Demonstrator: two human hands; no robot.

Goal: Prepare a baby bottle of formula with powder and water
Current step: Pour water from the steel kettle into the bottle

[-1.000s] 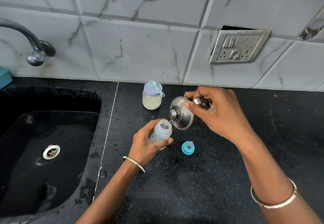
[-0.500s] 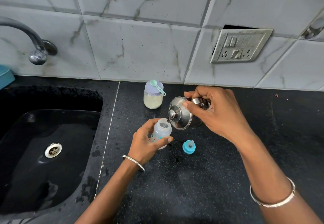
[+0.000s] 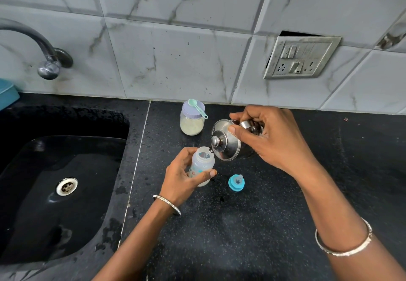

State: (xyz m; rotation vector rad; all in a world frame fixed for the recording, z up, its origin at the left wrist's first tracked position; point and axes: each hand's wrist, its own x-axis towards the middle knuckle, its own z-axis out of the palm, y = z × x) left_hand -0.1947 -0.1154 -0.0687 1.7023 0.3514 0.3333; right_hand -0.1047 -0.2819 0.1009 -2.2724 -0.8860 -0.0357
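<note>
My left hand (image 3: 183, 176) grips a small clear baby bottle (image 3: 201, 163), uncapped and upright just above the black counter. My right hand (image 3: 274, 140) holds a lidded steel pot (image 3: 226, 143) tipped to the left, thumb pressed on its lid, the rim right at the bottle's mouth. A thin stream of water runs into the bottle. The bottle's blue nipple cap (image 3: 236, 183) lies on the counter to the right of the bottle. Behind stands a jar of pale formula powder (image 3: 191, 120) with a lilac lid and a green scoop (image 3: 197, 105) on top.
A black sink (image 3: 57, 171) with a steel drain fills the left side, a tap (image 3: 47, 61) above it. A wall socket plate (image 3: 301, 57) sits on the marble tiles at the right. A teal object (image 3: 6, 93) shows at the far left edge.
The pot stays tipped over the bottle and both hands have hardly moved. The view has shifted slightly.
</note>
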